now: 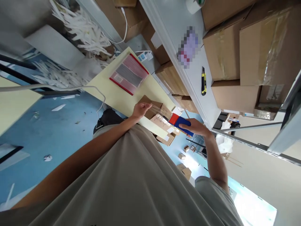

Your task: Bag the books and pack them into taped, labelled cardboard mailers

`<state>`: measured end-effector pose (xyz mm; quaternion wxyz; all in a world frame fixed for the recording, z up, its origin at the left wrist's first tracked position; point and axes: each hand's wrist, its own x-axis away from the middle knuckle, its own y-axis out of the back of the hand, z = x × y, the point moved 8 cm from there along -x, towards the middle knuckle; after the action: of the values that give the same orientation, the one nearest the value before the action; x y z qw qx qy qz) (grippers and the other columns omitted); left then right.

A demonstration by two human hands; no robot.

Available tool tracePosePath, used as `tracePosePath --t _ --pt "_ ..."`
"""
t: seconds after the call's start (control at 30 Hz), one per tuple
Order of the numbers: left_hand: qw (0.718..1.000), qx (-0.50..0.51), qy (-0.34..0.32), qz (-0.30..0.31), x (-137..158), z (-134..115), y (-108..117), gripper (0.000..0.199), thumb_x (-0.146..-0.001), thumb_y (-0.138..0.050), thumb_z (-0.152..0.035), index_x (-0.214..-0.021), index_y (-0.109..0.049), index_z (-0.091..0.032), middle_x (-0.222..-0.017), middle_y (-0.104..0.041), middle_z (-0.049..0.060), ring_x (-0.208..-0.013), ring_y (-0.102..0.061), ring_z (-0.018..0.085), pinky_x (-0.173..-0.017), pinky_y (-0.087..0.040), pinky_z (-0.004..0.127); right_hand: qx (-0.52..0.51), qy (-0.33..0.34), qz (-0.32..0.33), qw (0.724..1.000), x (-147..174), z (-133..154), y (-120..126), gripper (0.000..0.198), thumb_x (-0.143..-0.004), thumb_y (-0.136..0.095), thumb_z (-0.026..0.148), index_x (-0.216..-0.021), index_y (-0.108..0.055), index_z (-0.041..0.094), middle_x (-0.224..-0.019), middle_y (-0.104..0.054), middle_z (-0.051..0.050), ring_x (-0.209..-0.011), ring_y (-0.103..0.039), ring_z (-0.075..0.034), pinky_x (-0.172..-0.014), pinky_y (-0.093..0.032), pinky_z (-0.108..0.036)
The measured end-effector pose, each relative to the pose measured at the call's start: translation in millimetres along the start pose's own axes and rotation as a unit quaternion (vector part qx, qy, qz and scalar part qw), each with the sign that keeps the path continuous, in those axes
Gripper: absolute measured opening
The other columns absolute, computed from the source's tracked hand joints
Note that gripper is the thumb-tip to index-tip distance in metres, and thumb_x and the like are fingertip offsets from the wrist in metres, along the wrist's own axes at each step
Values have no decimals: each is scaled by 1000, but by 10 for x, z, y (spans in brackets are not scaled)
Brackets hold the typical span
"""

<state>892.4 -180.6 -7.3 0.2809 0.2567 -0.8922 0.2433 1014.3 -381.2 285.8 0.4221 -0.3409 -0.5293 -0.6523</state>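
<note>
In the head view, my right hand (196, 127) is wrapped round a blue and red tape dispenser (179, 121). A strip of clear packing tape (158, 110) runs from the dispenser over a small cardboard box (153, 103) toward my left hand (141, 110). The fingers of my left hand are pinched together at the tape's end, at the near side of the box. The box lies on a pale yellow tabletop (105, 82). Further along the table lies a clear plastic pouch with red edges (129, 73), with something grey inside.
A metal shelf (190, 78) at the right carries a yellow and black utility knife (203, 81), a tape roll (194, 5) and cardboard boxes (223, 53). White paper strips (87, 34) are heaped at the upper left. A white cable (70, 87) crosses the table's near edge.
</note>
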Motion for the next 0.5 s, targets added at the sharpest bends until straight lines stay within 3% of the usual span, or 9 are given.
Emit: tracePosePath --t 0.2,0.5 --pt "1000 -23 -8 -12 -73 319 -236 23 -88 -85 -39 -75 -79 -21 -87 -85 8 -97 -80 28 -96 -61 38 80 -36 5 996 -28 132 -129 69 -89 -80 90 -81 -69 23 -70 -80 -6 -55 -75 -20 -49 -52 -29" --pt "995 -90 -6 -35 -175 616 -351 26 -92 -81 -40 -74 -76 -21 -81 -80 9 -87 -77 26 -82 -57 34 110 -52 -17 992 -159 307 -242 71 -94 -70 91 -80 -68 21 -70 -78 -6 -58 -74 -18 -56 -54 -28"
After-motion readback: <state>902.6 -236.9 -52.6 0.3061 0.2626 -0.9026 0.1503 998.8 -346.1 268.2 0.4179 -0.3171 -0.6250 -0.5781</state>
